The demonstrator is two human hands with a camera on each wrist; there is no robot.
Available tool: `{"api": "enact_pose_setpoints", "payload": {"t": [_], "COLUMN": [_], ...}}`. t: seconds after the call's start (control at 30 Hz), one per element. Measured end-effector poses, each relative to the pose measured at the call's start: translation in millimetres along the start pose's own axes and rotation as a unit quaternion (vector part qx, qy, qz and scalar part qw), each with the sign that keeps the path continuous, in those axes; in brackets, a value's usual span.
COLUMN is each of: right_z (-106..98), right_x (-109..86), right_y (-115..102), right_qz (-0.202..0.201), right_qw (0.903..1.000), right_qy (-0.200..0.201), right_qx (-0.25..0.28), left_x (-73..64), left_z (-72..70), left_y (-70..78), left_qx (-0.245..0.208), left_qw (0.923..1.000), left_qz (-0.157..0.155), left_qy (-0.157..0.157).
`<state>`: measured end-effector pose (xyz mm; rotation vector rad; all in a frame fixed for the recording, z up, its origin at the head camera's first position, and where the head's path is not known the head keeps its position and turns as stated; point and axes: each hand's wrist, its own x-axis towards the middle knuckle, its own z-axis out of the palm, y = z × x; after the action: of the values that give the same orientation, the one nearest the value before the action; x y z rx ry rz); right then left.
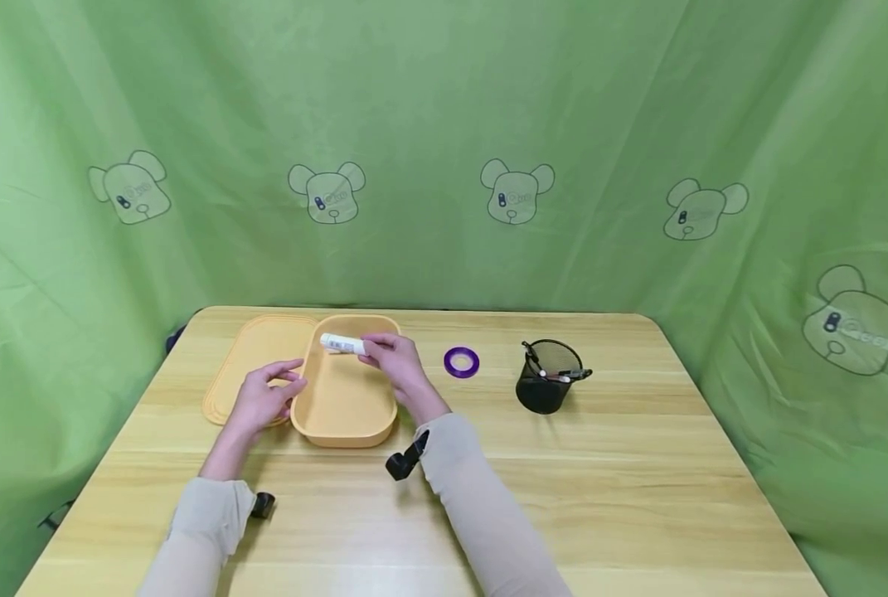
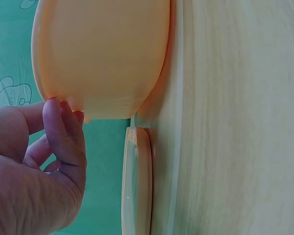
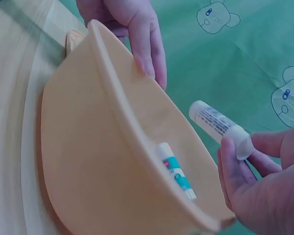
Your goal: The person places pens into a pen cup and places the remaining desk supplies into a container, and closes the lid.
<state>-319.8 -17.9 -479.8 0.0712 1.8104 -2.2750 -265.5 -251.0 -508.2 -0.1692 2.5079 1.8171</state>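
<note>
Thumb and fingers of my right hand pinch one end of a white glue stick, printed with small dark text. It is held tilted over the peach plastic box, which stands without its lid. Inside the box, the right wrist view shows a second glue stick with a teal and white label. At the box's left rim, my left hand grips the edge between thumb and fingertips. The matching peach lid lies flat on the table left of the box, partly behind the left hand.
Right of the box lies a purple roll of tape. Farther right stands a black mesh pen holder with several pens in it. The wooden table ends at a green curtain behind and on both sides.
</note>
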Motion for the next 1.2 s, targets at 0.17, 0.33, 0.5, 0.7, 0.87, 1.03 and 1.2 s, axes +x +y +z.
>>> {"api": "enact_pose_setpoints", "payload": {"t": [0.17, 0.33, 0.5, 0.7, 0.87, 1.03, 1.2], "right_z": [10, 16, 21, 26, 31, 35, 37], "right_x": [1.5, 2.2, 3.9, 5.3, 6.1, 7.7, 11.5], "right_y": [4, 11, 18, 21, 22, 23, 27], "right_qz": [-0.004, -0.013, -0.024, -0.025, -0.023, -0.014, 0.002], "right_qw": [0.9993, 0.9976, 0.9937, 0.9890, 0.9877, 0.9825, 0.9772], "right_qy": [0.030, 0.046, 0.064, 0.077, 0.074, 0.089, 0.115], "right_qx": [-0.020, -0.049, -0.089, -0.124, -0.135, -0.163, -0.178], "left_x": [0.8, 0.6, 0.9, 0.9, 0.1, 0.0, 1.0], "left_z": [0.3, 0.7, 0.9, 1.3, 1.1, 1.9, 2.0], "left_y": [-0.7, -1.3, -1.7, -0.6, 0.3, -0.3, -1.9], "left_qx": [-0.002, 0.000, -0.002, -0.003, -0.006, -0.010, 0.000], "left_qw": [1.0000, 1.0000, 1.0000, 1.0000, 1.0000, 0.9999, 1.0000], "left_qz": [0.004, 0.003, -0.001, -0.002, -0.002, -0.001, 0.006], "left_qy": [-0.001, 0.000, 0.001, -0.001, 0.002, 0.001, 0.001]}}
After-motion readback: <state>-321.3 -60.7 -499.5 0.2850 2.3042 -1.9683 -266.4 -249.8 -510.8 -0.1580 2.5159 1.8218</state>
